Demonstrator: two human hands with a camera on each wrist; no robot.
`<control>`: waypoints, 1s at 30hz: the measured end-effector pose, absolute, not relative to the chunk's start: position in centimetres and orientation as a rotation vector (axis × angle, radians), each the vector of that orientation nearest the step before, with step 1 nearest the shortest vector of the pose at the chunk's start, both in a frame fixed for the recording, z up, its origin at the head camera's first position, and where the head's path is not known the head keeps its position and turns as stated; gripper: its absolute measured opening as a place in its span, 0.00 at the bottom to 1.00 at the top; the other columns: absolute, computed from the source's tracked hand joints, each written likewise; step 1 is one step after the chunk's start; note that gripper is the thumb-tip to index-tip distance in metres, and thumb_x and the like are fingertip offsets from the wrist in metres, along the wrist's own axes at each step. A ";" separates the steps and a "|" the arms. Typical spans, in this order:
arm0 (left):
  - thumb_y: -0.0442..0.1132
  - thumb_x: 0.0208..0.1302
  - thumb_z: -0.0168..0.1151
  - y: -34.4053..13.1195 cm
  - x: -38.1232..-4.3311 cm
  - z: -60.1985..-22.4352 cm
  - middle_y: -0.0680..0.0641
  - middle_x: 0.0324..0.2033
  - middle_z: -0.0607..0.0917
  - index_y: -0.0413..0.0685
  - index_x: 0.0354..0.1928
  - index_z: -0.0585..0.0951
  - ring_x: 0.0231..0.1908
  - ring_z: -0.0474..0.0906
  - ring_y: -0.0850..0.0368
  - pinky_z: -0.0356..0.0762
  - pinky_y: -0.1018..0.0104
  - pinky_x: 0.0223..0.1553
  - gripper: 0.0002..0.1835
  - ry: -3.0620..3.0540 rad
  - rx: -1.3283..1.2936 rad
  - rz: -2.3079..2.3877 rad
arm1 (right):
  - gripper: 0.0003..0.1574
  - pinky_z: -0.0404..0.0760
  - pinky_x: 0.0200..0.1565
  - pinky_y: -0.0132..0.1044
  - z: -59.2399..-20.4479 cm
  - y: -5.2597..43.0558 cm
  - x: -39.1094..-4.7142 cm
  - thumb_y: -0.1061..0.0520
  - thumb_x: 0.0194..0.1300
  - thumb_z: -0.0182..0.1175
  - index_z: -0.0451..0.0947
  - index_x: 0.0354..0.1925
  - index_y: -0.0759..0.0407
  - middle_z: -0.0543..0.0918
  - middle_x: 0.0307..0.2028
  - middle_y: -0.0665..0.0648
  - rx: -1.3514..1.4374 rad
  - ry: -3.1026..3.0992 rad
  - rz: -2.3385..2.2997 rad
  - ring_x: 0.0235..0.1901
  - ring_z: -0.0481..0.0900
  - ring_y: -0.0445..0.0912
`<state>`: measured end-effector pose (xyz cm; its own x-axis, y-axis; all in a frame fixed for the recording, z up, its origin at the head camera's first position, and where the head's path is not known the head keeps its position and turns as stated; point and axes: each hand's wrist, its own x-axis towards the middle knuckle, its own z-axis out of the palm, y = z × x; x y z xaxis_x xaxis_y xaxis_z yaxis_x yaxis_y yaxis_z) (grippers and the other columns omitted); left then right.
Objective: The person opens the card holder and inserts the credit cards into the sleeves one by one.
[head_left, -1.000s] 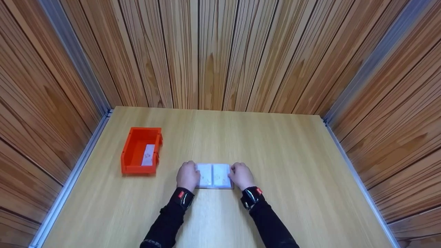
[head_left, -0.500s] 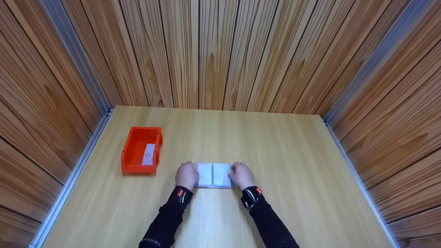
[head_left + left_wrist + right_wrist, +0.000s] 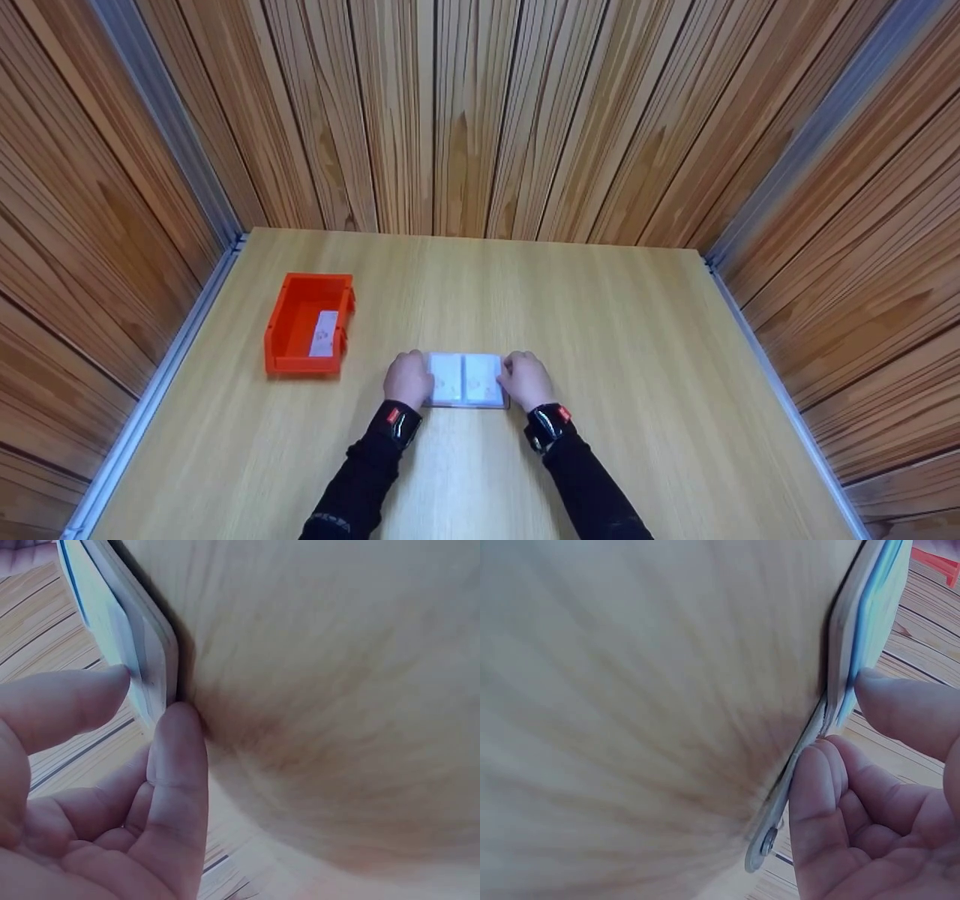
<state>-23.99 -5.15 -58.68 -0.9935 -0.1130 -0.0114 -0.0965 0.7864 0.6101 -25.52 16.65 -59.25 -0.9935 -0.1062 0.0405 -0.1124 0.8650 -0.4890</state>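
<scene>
A small card holder [image 3: 480,377] lies opened out on the wooden table, two whitish-blue pages facing up with faint prints on them. My left hand [image 3: 407,381] pinches its left edge; in the left wrist view the thumb [image 3: 105,694] is on the page and the index finger is at the lower edge. At the opposite edge, my right hand [image 3: 526,381] pinches in the same way, thumb [image 3: 889,694] against the page. A pale strap with a metal snap [image 3: 769,841] sticks out beside the right fingers. The holder's underside is hidden.
Toward the table's left stands an orange-red bin [image 3: 302,366] with a white printed card [image 3: 323,334] inside. Wood-plank walls [image 3: 461,120] enclose the back and both sides, with metal rails [image 3: 157,416] along the table's side edges.
Both hands stay at the card holder's edges. The left hand has shifted very slightly; the holder keeps its place. The whole scene sits a little higher in the head view.
</scene>
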 end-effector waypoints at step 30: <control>0.29 0.53 0.66 -5.2 -24.1 -58.5 0.39 0.30 0.80 0.33 0.32 0.79 0.37 0.79 0.41 0.75 0.49 0.41 0.06 -2.948 0.146 -1.010 | 0.08 0.78 0.44 0.46 -58.0 16.3 -27.2 0.63 0.63 0.65 0.81 0.41 0.66 0.80 0.36 0.59 0.352 -2.968 0.684 0.38 0.80 0.54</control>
